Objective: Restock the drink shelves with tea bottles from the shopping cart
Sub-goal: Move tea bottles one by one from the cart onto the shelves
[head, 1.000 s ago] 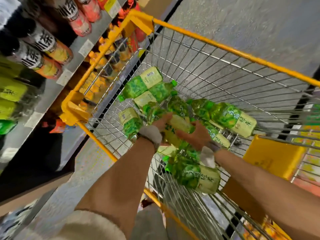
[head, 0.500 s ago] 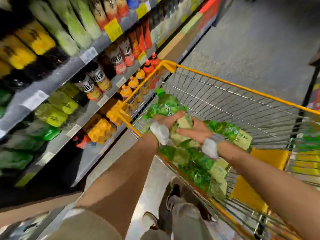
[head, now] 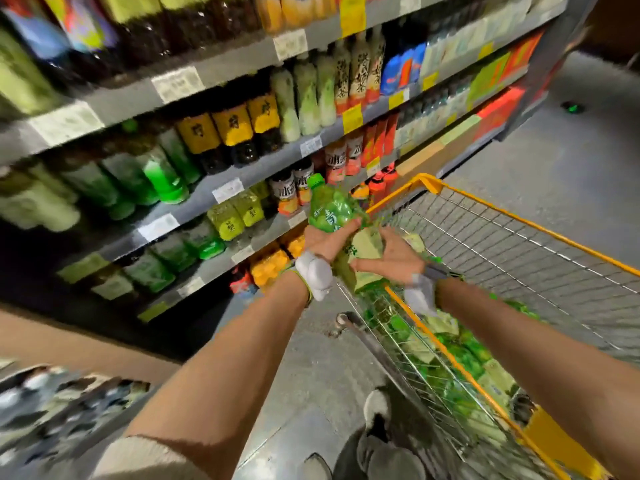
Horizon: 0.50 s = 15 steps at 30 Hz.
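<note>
Green tea bottle (head: 330, 211) gripped in left hand (head: 323, 239) above cart rim (head: 519, 221), long axis tilted, cap aimed up-left toward shelves (head: 242, 174). Right hand (head: 391, 259) beside, fingers loose, released.

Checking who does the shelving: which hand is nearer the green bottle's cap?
Left. The left hand grips the green bottle just below its cap; the right hand is lower, beside the bottle's base.

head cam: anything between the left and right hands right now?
Yes. In the head view, green tea bottles sit between them: the left hand grips one bottle with its cap up, and the open right hand is against a second bottle beside it.
</note>
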Each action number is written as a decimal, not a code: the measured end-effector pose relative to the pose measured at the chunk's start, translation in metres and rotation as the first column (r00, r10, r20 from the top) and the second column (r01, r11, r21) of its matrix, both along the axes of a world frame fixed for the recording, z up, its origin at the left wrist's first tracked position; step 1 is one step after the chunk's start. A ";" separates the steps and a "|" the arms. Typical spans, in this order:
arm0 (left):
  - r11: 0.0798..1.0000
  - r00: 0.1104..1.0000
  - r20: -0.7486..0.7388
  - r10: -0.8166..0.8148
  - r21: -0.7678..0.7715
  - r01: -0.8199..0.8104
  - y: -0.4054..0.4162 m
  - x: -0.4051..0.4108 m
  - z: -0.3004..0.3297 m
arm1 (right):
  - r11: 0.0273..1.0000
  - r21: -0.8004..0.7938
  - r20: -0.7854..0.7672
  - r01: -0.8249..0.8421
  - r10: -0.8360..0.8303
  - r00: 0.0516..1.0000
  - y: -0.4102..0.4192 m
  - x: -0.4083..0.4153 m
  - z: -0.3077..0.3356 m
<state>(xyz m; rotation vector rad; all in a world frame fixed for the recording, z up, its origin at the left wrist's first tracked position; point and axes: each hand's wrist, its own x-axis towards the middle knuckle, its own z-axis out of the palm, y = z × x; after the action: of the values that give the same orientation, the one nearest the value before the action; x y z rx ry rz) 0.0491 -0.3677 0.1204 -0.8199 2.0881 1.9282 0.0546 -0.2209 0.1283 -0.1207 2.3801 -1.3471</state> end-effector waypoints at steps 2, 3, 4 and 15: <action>1.000 0.997 0.071 0.020 -0.010 -0.019 -0.026 0.015 0.009 | 0.998 -0.029 0.012 -0.058 0.058 0.998 -0.023 0.005 -0.006; 0.999 0.995 0.096 0.028 -0.025 -0.026 -0.038 0.023 0.011 | 0.996 -0.034 0.023 -0.088 0.089 0.996 -0.033 0.006 -0.011; 0.998 0.994 0.100 0.037 -0.046 -0.032 -0.050 0.025 0.005 | 0.993 -0.031 0.027 -0.113 0.113 0.993 -0.043 0.006 -0.015; 0.971 0.957 0.180 0.230 -0.110 -0.213 -0.142 0.056 -0.063 | 0.902 -0.013 0.219 -0.431 0.424 0.879 -0.140 -0.015 -0.087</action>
<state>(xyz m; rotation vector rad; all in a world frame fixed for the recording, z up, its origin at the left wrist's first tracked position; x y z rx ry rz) 0.1047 -0.5095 0.0574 -1.2549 2.0546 1.7828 0.0394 -0.3613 0.0409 -0.4400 2.0356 -1.0459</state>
